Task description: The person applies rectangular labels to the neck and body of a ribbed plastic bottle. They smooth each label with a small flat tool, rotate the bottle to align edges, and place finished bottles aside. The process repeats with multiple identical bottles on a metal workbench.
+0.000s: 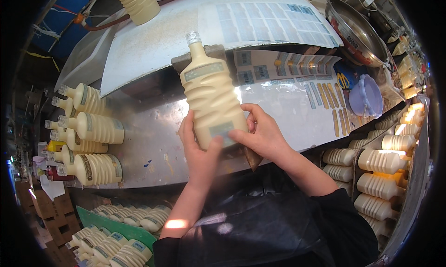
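Observation:
A cream bottle (211,93) with wavy ridges and a clear neck lies tilted in front of me, its neck pointing away. One strip label (203,71) crosses its shoulder, and a small rectangular label (220,128) sits near its base. My left hand (199,139) grips the lower left side, with the thumb at the small label. On the other side, my right hand (261,133) holds the base, its thumb pressing that label's right edge. A dark block (181,61) shows behind the bottle's shoulder, partly hidden by it.
Similar bottles (100,127) lie stacked on the metal table's left, and more fill a green crate (86,214) and a bin (378,188) at right. Label sheets (274,23), cut strips (334,95), yellow scissors (343,80) and a lavender bucket (365,96) sit at the far right.

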Demonstrator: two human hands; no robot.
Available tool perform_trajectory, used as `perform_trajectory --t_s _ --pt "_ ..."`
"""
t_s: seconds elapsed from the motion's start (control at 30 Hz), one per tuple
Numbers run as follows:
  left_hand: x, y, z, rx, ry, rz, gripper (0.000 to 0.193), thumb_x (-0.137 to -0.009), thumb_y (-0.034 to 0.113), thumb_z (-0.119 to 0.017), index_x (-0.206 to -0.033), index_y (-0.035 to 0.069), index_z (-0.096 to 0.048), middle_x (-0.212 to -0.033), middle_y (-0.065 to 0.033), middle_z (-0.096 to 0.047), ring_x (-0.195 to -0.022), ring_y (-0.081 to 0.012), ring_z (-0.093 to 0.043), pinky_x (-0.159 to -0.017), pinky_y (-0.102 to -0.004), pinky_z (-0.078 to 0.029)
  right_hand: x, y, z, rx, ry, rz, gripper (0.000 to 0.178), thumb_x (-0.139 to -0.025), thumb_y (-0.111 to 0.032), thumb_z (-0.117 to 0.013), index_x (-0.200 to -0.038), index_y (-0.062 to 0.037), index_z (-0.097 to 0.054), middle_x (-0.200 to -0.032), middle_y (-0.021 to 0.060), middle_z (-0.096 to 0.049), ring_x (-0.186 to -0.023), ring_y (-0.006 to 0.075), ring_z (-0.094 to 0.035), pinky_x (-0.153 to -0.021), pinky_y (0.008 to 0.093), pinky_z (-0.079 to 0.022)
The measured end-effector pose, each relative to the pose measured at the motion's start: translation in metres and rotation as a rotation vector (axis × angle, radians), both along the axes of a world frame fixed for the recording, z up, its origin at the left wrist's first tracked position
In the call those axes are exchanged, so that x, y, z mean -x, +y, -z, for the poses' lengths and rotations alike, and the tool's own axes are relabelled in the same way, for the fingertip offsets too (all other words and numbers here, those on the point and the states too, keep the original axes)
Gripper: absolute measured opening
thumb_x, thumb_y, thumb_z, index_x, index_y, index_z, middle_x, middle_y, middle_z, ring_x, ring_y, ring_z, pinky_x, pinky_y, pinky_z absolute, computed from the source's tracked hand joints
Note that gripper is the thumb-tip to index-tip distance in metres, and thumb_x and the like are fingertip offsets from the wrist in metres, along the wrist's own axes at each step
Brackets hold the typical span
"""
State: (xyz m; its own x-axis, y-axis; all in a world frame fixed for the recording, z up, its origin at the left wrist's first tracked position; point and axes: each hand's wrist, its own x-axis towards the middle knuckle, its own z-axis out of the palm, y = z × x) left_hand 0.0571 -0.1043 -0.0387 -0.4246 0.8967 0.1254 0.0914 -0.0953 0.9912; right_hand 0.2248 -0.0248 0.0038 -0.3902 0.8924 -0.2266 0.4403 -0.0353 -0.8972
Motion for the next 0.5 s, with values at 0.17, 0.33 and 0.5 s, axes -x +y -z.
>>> perform_trajectory --t_s 0.17,0.33,0.5 --pt "0.0001 0.0005 -0.0029 0.021 0.076 -0.005 0.083 -0.083 0.011 -0.07 -0.157 0.005 -0.032 -0.147 -0.0159 -0.035 -0.138 -0.0299 -0.04 -0.117 -0.0418 -0.035 0.0 -0.0003 0.0005 0.03 0.088 0.01 0.072 -0.08 -0.027 -0.085 -0.136 0.0041 -0.052 -0.084 -0.0016 -0.048 -0.077 0.0072 -0.048 -0.07 0.0233 -0.045" --pt "0.0002 0.0 -0.002 0.022 0.085 -0.007 0.083 -0.083 0.012 -0.07 -0.157 0.005 -0.032 -0.147 -0.0159 -0.035 -0.138 -0.0296 -0.04 -0.117 -0.0415 -0.035 -0.0001 -0.0002 0.0002 0.037 0.072 0.006 0.073 -0.08 -0.03 -0.085 -0.136 0.003 -0.052 -0.089 0.0048 -0.055 -0.081 0.0135 -0.056 -0.074 0.0278 -0.049" --pt "0.0 0.0006 -0.0017 0.007 0.082 -0.003 0.084 -0.083 0.012 -0.071 -0.157 0.005 -0.032 -0.147 -0.0159 -0.035 -0.138 -0.0295 -0.04 -0.117 -0.0413 -0.035 -0.0026 0.0003 -0.0029 0.019 -0.013 0.0 0.064 -0.083 -0.033 -0.08 -0.131 0.0012 -0.056 -0.103 0.0175 -0.07 -0.095 0.0235 -0.069 -0.085 0.0352 -0.054"
